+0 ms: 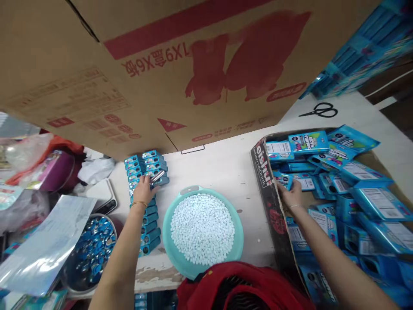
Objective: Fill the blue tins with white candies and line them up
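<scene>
The left hand point(142, 189) pinches a small shiny metal piece point(157, 175) over the row of small blue cases point(146, 193). The right hand point(292, 194) grips a glossy blue carton point(284, 178), at its 11 o'clock, inside the cardboard box point(267, 189). Between the hands on the pale counter point(222, 165), a round teal basin point(169, 241) holds matte white pellets point(202, 227).

Teal basin point(170, 241) with white pellets point(202, 227). Bright blue small boxes point(146, 165) in rows. Blue packets point(371, 202) with white label panels in black-sided carton point(269, 202). Brown cardboard box point(161, 64), red print. Black scissors point(320, 111). Off-white tabletop point(222, 165).
</scene>
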{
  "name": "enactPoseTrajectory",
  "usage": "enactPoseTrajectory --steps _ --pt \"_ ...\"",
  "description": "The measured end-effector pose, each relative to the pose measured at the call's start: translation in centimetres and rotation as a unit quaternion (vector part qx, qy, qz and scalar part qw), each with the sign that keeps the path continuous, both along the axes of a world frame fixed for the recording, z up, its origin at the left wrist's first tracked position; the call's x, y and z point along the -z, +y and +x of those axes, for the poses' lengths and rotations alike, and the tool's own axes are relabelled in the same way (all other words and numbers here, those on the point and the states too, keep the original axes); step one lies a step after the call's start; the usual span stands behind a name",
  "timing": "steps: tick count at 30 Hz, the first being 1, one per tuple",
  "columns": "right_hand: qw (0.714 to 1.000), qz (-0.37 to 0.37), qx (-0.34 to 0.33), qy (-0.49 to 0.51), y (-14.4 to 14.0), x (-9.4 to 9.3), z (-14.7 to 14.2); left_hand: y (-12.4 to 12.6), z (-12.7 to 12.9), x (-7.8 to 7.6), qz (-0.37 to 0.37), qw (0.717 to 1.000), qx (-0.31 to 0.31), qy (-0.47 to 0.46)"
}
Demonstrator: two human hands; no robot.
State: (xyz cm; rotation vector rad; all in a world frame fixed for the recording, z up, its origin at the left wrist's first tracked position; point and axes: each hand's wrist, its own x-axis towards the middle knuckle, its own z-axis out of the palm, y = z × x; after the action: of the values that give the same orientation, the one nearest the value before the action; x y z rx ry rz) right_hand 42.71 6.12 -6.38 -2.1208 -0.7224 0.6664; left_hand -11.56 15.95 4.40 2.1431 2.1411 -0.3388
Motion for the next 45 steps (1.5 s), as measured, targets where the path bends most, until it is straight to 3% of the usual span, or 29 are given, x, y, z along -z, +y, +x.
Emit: enactPoseTrajectory --steps 2,4,7,10,14,19,22,24,28,35,39,45 --pt "0.989 0.108 0.077 0.066 -1.0 -2.6 -0.1 -1.7 0.4 -0.5 0.041 0.998 -0.001 -0.053" --pt "0.969 0.205 0.108 0.087 -2.2 -6.1 -0.4 -4.4 1.4 -1.3 0.031 0.989 0.035 -0.141" --pt "0.958 0.261 0.046 0.107 -4.0 -11.6 -1.6 -9.6 3.7 -1.9 -0.08 0.96 0.107 -0.248" --pt "0.963 0.214 -0.061 0.154 -6.0 -14.8 -4.1 -14.4 6.4 -0.9 -0.187 0.954 0.11 -0.208" --pt "0.944 0.162 -0.179 0.227 -8.8 -14.8 -7.9 -17.0 10.4 2.8 -0.181 0.97 0.059 -0.153" --pt "0.93 0.118 -0.269 0.22 -12.1 -12.8 -10.0 -15.8 15.6 7.1 -0.158 0.956 0.09 -0.229" --pt "0.929 0.104 -0.301 0.189 -13.4 -11.8 -10.0 -15.4 17.6 8.2 -0.15 0.94 0.111 -0.286" --pt "0.933 0.098 -0.309 0.155 -13.7 -11.4 -9.8 -15.7 18.0 8.2 -0.145 0.928 0.123 -0.322" --pt "0.936 0.108 -0.329 0.062 -13.4 -11.5 -9.5 -16.8 16.9 5.4 -0.136 0.905 0.147 -0.377" --pt "0.886 0.16 -0.427 -0.084 -11.9 -12.9 -10.5 -16.8 14.6 -4.8 -0.079 0.871 0.234 -0.425" --pt "0.855 0.198 -0.47 -0.093 -11.4 -13.1 -12.3 -16.1 15.1 -9.4 -0.106 0.878 0.286 -0.368" --pt "0.838 0.215 -0.496 -0.073 -11.6 -12.5 -14.0 -16.0 18.1 -14.2 -0.158 0.931 0.289 -0.159"
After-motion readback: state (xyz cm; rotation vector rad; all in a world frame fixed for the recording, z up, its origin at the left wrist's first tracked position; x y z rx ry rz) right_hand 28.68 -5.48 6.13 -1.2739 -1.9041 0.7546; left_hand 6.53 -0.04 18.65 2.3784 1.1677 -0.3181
